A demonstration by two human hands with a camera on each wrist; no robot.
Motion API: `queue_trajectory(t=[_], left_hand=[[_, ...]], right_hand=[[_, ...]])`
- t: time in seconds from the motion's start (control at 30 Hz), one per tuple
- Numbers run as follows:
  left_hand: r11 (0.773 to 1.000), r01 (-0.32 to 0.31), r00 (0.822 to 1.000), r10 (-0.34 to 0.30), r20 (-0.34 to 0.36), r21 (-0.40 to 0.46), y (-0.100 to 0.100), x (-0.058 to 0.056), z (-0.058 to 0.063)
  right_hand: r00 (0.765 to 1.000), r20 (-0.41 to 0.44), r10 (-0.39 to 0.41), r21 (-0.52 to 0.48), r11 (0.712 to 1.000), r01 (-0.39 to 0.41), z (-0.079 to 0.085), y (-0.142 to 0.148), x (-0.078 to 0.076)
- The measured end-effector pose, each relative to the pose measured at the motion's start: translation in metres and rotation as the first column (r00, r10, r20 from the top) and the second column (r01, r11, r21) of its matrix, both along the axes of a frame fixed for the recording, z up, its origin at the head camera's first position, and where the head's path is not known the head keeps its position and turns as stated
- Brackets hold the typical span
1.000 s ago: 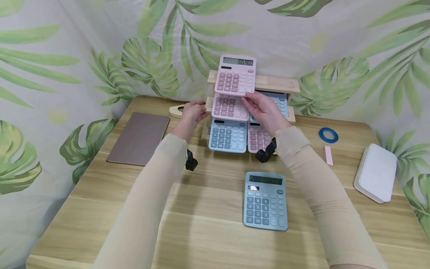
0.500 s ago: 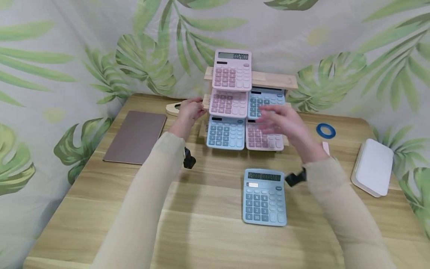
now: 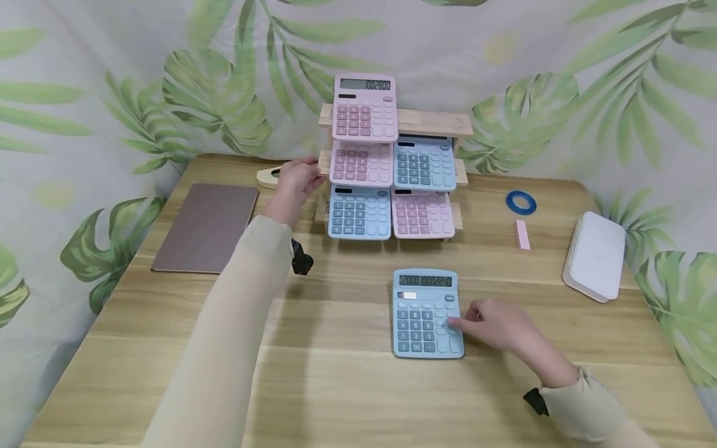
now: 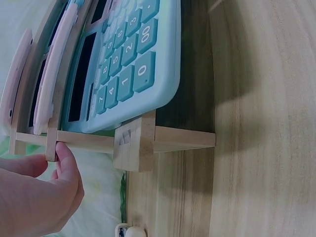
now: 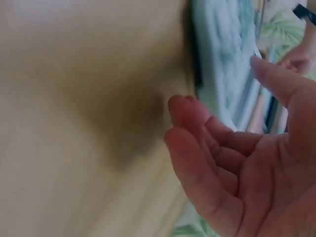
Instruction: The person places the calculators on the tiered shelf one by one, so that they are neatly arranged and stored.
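My left hand pinches the end of a middle slat on a wooden rack, thumb on one side and fingers on the other. That rack bears several pink and blue calculators in tiers, with a pink calculator at the top left and a blue calculator at the lower left. My right hand is at the right edge of another blue calculator, which lies flat on the table. Its thumb reaches over the keys, while the fingers, loosely bent, stay beside the edge in the right wrist view.
A brown notebook lies left of the rack, with a light wooden-looking object behind it. To the right are a blue tape ring, a small pink bar and a white case. A patterned cloth hangs behind the table.
My right hand has let go of the top pink calculator, which stays on the rack, and has come down and toward me to the blue calculator. The left hand keeps its hold.
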State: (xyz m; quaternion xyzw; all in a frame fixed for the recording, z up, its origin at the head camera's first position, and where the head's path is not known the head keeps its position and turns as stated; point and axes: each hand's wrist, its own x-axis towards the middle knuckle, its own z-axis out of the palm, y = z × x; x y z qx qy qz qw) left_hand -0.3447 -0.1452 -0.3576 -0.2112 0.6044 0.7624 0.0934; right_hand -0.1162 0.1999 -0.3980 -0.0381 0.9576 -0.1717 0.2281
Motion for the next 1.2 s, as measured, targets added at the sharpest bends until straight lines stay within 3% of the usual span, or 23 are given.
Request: queue_trajectory(t=[0.3,0.47,0.57,0.63,0.7,0.83,0.93,1.07,1.2], left_hand=[[1.000,-0.020,1.000,0.020,0.023,0.001,-0.010,-0.001,0.002],[1.000,-0.020,1.000,0.020,0.022,0.000,-0.012,-0.001,0.005],[1.000,-0.021,1.000,0.021,0.020,-0.004,-0.012,-0.001,0.006],[1.000,-0.021,1.000,0.021,0.018,-0.004,-0.011,-0.001,0.007],[1.000,-0.018,1.000,0.018,0.021,0.000,-0.011,-0.002,0.008],[1.000,-0.021,0.999,0.021,0.042,0.014,-0.009,-0.002,0.008],[1.000,-0.019,0.999,0.018,0.045,0.018,-0.008,-0.002,0.007],[1.000,-0.012,0.999,0.012,0.032,0.014,-0.007,-0.001,0.006],[1.000,-0.005,1.000,0.005,0.025,0.022,-0.004,0.000,0.005]], right_hand=[[0.996,0.009,-0.087,-0.016,0.996,0.088,-0.020,-0.022,0.001],[0.993,-0.054,-0.108,-0.041,0.994,0.106,-0.031,-0.027,0.000],[0.987,-0.061,-0.148,-0.117,0.983,0.141,-0.035,-0.026,-0.001],[0.978,0.017,-0.207,-0.234,0.950,0.205,-0.036,-0.024,-0.002],[0.959,0.142,-0.246,-0.392,0.875,0.283,-0.035,-0.021,-0.003],[0.906,0.364,-0.218,-0.646,0.641,0.414,-0.026,-0.011,-0.008],[0.885,0.438,-0.157,-0.741,0.495,0.454,-0.012,-0.004,-0.013],[0.854,0.516,-0.074,-0.812,0.277,0.514,0.013,0.006,-0.025],[0.861,0.509,0.006,-0.859,0.065,0.508,0.041,0.016,-0.042]])
